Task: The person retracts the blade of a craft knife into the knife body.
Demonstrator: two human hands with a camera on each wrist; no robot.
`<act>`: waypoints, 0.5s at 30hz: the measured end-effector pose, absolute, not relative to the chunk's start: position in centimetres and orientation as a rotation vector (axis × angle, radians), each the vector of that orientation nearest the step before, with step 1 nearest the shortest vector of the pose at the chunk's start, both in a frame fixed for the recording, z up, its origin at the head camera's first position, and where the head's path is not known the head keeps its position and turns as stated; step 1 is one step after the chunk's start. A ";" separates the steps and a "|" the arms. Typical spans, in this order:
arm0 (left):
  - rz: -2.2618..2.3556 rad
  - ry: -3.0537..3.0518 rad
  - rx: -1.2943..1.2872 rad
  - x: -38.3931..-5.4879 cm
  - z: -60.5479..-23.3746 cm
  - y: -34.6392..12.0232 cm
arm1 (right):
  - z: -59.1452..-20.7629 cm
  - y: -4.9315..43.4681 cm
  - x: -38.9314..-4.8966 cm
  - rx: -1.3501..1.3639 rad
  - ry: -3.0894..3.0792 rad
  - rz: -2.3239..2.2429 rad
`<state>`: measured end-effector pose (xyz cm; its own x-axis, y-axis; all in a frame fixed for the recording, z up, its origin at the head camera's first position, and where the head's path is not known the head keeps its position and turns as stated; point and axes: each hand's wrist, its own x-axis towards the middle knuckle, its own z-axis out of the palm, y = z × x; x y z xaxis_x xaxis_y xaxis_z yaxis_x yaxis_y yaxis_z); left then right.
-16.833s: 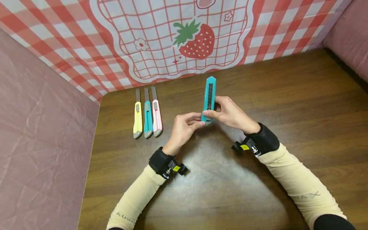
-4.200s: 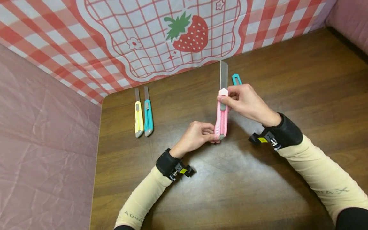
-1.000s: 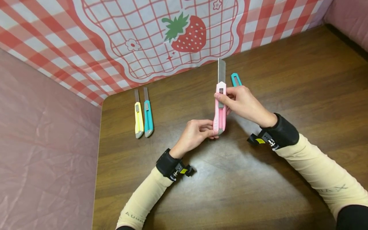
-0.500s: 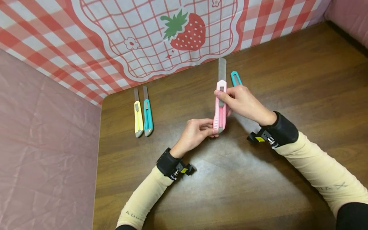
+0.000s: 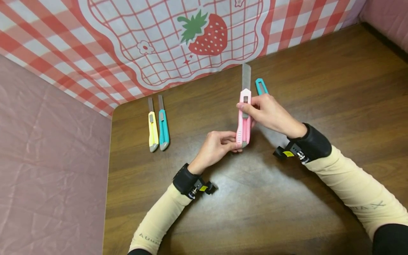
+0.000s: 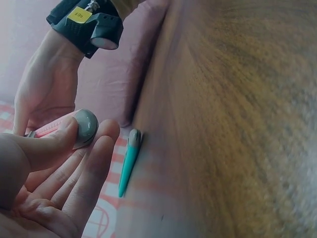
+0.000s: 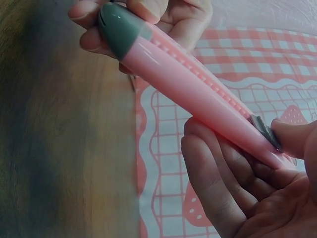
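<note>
Both hands hold a pink utility knife (image 5: 244, 131), its blade (image 5: 246, 76) out and pointing away from the person. My left hand (image 5: 215, 147) pinches the grey end cap (image 6: 87, 128) between thumb and fingers. Farther up the handle, my right hand (image 5: 271, 113) grips it, the thumb at the grey slider (image 7: 266, 133) in the right wrist view. Just beyond the right hand lies a teal utility knife (image 5: 261, 86), partly hidden by that hand; no blade shows at its visible tip. The left wrist view shows this teal knife (image 6: 129, 166) on the table.
At the table's left, a yellow utility knife (image 5: 153, 131) and another teal one (image 5: 164, 130) lie side by side, blades out. A red-checked strawberry cloth (image 5: 210, 35) hangs behind the wooden table (image 5: 248, 212). Pink fabric (image 5: 51, 148) covers the left side.
Earlier the hands held a teal knife, now lying at right; the pink knife has come from the left row. Since 4.2 s ago, slightly less of its blade shows.
</note>
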<state>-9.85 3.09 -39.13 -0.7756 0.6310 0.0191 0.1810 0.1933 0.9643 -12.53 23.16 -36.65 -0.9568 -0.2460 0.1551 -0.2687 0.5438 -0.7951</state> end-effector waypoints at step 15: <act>1.598 2.083 0.720 -9.7 -39.4 3.1 | -36.7 23.2 -12.5 0.510 -2.722 1.401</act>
